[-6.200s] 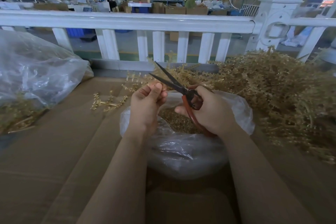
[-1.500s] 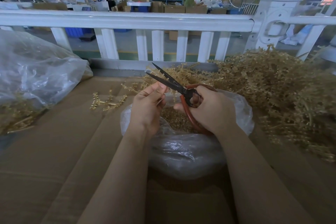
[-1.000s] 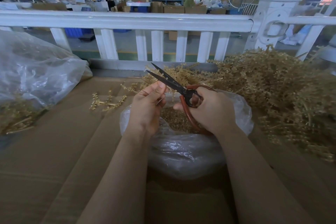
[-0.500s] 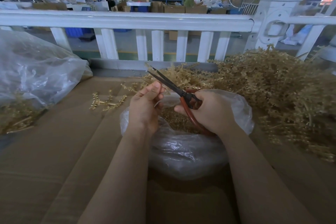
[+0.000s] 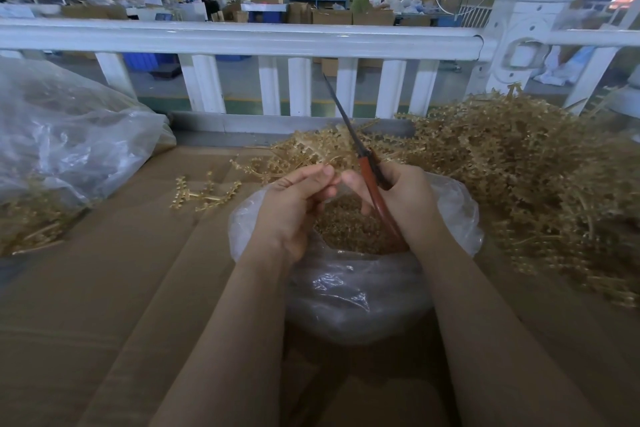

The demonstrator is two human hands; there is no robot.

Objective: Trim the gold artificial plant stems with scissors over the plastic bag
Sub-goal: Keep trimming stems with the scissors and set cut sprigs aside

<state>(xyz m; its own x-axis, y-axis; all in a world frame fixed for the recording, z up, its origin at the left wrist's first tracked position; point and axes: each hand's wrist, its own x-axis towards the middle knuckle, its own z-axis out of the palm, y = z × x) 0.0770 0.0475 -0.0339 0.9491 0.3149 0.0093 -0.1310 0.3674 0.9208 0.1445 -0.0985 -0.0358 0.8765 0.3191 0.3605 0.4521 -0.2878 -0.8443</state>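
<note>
**Scissors swing upright, blades closed**

Since a moment ago the scissors have tipped toward the white railing. Gold stems are heaped right of the open plastic bag, which holds trimmings. Right hand grips the red handles; left hand pinches a stem above the bag.

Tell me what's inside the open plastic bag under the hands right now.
The plastic bag holds a heap of small gold trimmed bits, visible through its open mouth. The left hand, right hand and scissors cover part of the opening; the heap's depth cannot be seen.
</note>
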